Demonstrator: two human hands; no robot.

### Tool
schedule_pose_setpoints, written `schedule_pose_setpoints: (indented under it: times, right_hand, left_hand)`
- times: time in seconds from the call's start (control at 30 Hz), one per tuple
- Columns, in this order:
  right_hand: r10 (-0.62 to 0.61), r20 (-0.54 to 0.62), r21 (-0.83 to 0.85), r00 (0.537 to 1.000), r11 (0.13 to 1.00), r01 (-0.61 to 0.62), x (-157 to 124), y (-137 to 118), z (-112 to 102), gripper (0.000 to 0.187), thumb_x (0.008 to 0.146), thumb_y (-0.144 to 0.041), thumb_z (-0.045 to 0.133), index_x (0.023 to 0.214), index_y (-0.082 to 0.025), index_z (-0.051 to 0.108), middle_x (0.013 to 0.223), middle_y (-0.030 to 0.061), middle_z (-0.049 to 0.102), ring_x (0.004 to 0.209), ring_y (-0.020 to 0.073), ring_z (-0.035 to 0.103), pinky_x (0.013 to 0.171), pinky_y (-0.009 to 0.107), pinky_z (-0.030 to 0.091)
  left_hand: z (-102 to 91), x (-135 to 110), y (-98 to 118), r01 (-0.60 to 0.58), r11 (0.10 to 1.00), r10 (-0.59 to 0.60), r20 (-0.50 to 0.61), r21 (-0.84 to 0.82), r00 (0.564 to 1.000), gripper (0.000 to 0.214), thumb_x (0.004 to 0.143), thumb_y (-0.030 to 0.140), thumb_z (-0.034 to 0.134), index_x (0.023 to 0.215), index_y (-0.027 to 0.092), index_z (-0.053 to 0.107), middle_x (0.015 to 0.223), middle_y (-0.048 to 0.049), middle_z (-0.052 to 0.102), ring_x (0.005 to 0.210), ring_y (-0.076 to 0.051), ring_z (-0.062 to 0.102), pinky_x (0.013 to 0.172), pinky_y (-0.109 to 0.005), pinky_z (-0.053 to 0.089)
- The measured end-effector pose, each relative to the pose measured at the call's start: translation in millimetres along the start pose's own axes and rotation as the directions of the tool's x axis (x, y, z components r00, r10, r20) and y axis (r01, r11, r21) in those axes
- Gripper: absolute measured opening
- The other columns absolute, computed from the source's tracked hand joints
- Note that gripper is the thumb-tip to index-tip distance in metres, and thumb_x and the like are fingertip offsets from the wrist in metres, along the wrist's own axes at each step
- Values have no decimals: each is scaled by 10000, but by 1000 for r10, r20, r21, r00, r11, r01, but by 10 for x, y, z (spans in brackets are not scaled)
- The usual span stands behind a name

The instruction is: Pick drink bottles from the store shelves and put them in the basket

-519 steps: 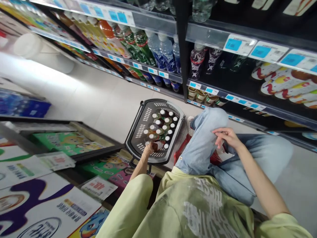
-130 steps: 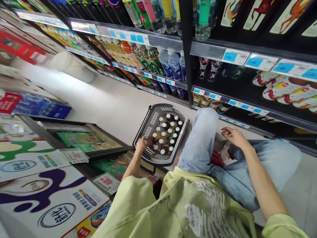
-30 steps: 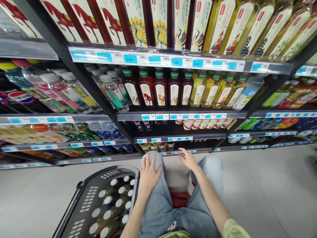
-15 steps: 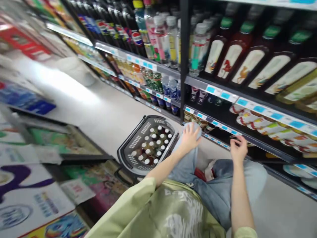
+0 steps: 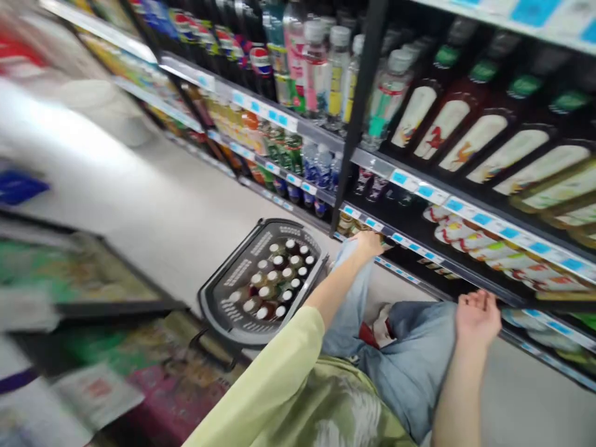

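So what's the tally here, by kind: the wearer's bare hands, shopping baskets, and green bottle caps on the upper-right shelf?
Bare hands: 2, the left hand and the right hand
Shopping basket: 1
Green bottle caps: 4 within the picture
Total: 7

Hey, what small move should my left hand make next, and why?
Probably ease your left hand onto one of the small containers on the bottom shelf: it appears right beside them, though contact is unclear, and the basket of white-capped bottles seems to have some space.
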State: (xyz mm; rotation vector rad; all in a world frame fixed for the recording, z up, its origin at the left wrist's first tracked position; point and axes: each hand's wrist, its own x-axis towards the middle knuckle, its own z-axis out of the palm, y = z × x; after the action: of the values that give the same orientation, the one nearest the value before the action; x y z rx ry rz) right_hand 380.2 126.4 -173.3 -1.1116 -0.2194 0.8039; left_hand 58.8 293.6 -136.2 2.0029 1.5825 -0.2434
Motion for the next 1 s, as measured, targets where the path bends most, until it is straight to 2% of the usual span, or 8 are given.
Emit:
schedule_pose_setpoints:
  times: [0.1,0.17,0.33,0.5,0.63,0.77,0.9,1.0]
  right_hand:
    - [87,-71,185,994,980,-73,-47,-31,149,320,715,-197,781,1006,-216,649,950,-10,656,764,113,608,669,252,532]
    - [115,-113,272,987,959,-80,1,-31,221,305,735,-170,768,1017,-210,660,928,-22,673,743,102,615,666,243,533]
    - [143,-172,358,975,931,-73,147,-50,256,249,765,-182,757,976,-220,630,852,-49,680,683,91,620,628,229,528]
    - [138,-186,311,973,947,-75,249,-126,192,226,752,-187,748,928,-221,611,803,-48,673,655,92,618,611,226,531]
    - [111,-196,250,974,966,-60,290,-155,137,292,678,-165,775,909,-233,610,764,-58,683,642,101,625,615,229,540]
    - [76,-189,120,979,991,-54,323,-185,153,376,604,-171,845,924,-233,655,790,-42,745,648,111,653,615,227,540]
    - [-6,-164,-4,986,1000,5,438,-352,321,440,566,-237,930,952,-229,716,848,-17,789,688,121,684,619,217,524]
    - [-150,-73,-161,986,977,137,559,-563,563,438,582,-340,956,949,-225,747,853,-1,785,720,143,697,620,228,516]
  left_hand:
    - [-81,-33,-38,23,998,-22,-27,56,999,450,1007,270,490,1295,53,760,1258,-303,729,1193,-465,699,949,-703,575]
    - [-139,-30,-65,18,995,-15,-33,100,999,471,1007,287,471,1260,20,766,1243,-326,729,1177,-466,710,928,-674,593]
    - [-189,-23,-141,84,988,-77,-60,126,995,511,1005,391,468,1290,83,758,1337,-261,724,1245,-409,701,1034,-533,566]
    - [-117,48,-277,116,982,-99,-113,150,989,538,1005,430,454,1292,88,754,1311,-249,742,1225,-391,720,1031,-484,555]
    - [-111,106,-366,129,978,-109,-126,163,986,536,1014,439,445,1268,99,772,1293,-244,753,1225,-390,727,1030,-461,549]
    - [-138,102,-373,133,975,-111,-130,176,985,523,1020,437,440,1261,121,779,1291,-230,759,1232,-390,727,1031,-454,548]
    - [-133,79,-303,134,972,-104,-155,195,982,510,1020,416,439,1259,116,776,1269,-230,764,1224,-381,732,1023,-439,547]
    - [-115,73,-227,120,976,-94,-145,184,985,504,1016,398,437,1264,116,773,1263,-229,765,1222,-385,732,1023,-452,546]
